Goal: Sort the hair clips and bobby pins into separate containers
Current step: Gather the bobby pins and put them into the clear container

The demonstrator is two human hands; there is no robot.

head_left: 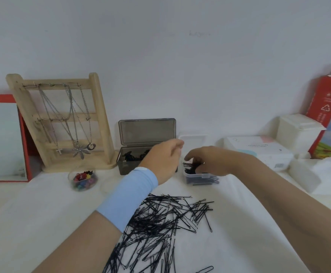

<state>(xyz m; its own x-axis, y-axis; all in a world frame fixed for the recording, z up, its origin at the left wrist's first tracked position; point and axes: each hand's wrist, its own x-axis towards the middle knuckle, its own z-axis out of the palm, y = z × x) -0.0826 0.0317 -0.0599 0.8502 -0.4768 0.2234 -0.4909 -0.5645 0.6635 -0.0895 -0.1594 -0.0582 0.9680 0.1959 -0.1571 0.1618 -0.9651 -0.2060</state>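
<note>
A big loose pile of black bobby pins (160,223) lies on the white cloth in front of me. Behind it stands a small clear container (202,177) holding bobby pins, its clear lid (195,138) raised at the back. My right hand (208,162) reaches into it, fingers curled down on a bunch of pins. To its left, a dark grey box (124,166) with its lid up holds black hair clips (129,155). My left hand (165,160), a blue band at its wrist, hovers over that box's right end. Its fingertips lie near the clear lid, and what they hold is hidden.
A small clear bowl of coloured mini clips (84,179) sits left of the dark box. A wooden necklace stand (99,115) and a red-framed mirror (3,140) stand at the back left. White boxes (259,152) and a red carton (330,107) line the back right.
</note>
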